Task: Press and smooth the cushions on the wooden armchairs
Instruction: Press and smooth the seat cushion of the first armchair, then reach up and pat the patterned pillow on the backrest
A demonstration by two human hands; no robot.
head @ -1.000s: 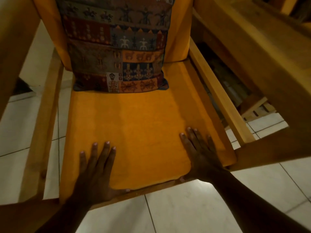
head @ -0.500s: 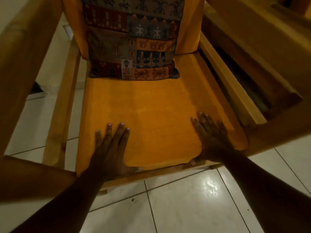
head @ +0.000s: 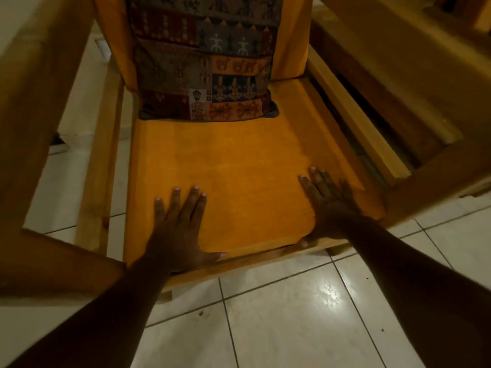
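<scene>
Nearest the camera, pale floor tiles [head: 279, 322] run up to the front rail [head: 255, 257] of the wooden armchair [head: 39, 123], and both forearms reach over it onto the orange seat cushion [head: 239, 176]. The left hand [head: 178, 232] lies flat near the cushion's front left part, fingers spread and palm down, thumb stretched along the front edge. The right hand [head: 329, 205] lies flat near the front right corner, fingers loosely fanned, its thumb tip showing down at the front lip; neither hand pinches or holds anything. The seat cushion sits within the frame and looks level and largely free of creases across its middle, so this front strip seems to be the part being pressed at present. Further back, a patterned throw pillow [head: 207, 65] stands upright against the orange back cushion [head: 289, 43], its lower edge resting on the seat. Judging from this, the pillow and back cushion are probably left to do. To the right, part of another wooden frame [head: 398, 75] shows; its cushions are not visible.
</scene>
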